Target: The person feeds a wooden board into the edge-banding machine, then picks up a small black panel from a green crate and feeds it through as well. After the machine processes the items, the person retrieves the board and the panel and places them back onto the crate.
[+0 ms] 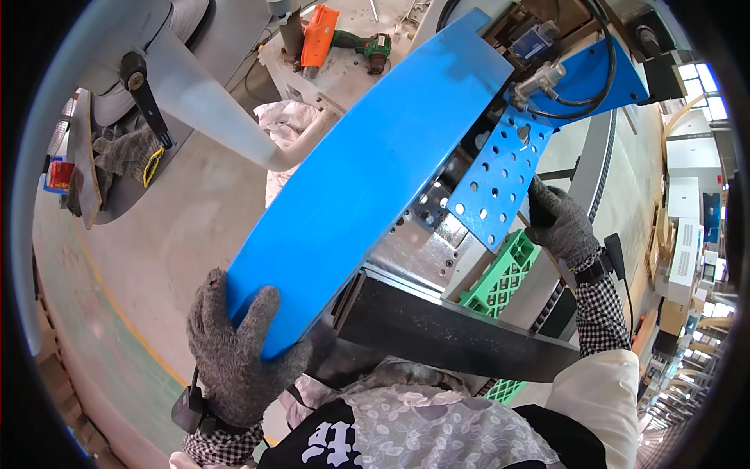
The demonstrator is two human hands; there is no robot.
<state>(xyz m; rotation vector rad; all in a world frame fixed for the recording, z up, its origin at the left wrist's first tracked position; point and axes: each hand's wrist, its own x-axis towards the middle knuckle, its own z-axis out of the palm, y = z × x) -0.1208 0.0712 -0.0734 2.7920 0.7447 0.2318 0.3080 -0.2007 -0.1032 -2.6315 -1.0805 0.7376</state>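
Observation:
A long, smooth blue metal cover point(367, 156) slants across the middle, from the upper right down toward my left side. My left hand point(246, 344), in a grey knit glove, grips its near end, with fingers over the top and along the edge. Right of the cover, a blue plate with rows of round holes point(500, 184) joins the machine. My right hand point(564, 227), gloved too, curls at that plate's right edge, its fingertips partly hidden. Below the cover lie a bare metal plate point(414, 258) and a dark beam point(453, 324) close to my body.
A pneumatic fitting point(541, 80) with black hoses sits at the upper right. Green plastic crates point(504, 273) stand beneath. Beyond the cover are a green power drill point(367, 48) and an orange tool point(319, 37). A white tubular arm point(211, 102) and a grey glove point(129, 152) are at left.

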